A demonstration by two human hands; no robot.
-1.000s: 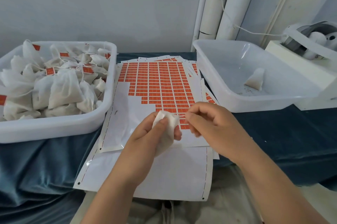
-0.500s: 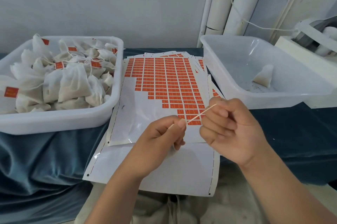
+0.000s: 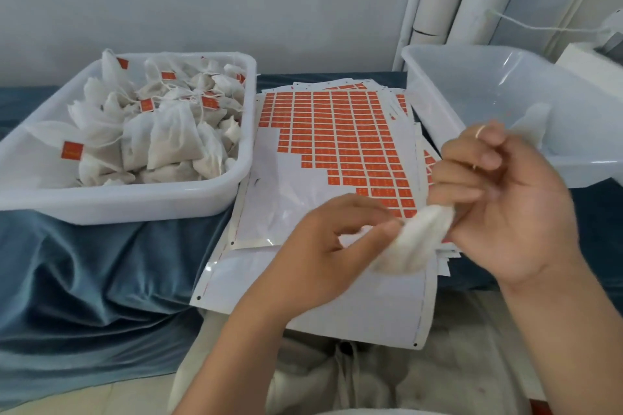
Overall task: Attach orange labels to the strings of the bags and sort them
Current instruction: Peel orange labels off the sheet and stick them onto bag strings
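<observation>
Once the string (image 3: pixel 480 131) went slack from its earlier taut stretch, the bag (image 3: pixel 416 241) hung over the label sheet's (image 3: pixel 286 212) near right edge. Left hand (image 3: pixel 323 256) pinched it, right hand (image 3: pixel 515 212) curled round the string. No label on yet; orange labels (image 3: pixel 337 131) just beyond, probably next.

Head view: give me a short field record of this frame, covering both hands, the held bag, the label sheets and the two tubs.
left hand: pinches the white bag
right hand: fingers curled, string apparently looped round them; blurred
held bag label: none seen
label sheets: stacked between the tubs; top sheet partly stripped of orange labels
left tub: heaped with labelled bags
right tub: one lone bag visible inside
</observation>
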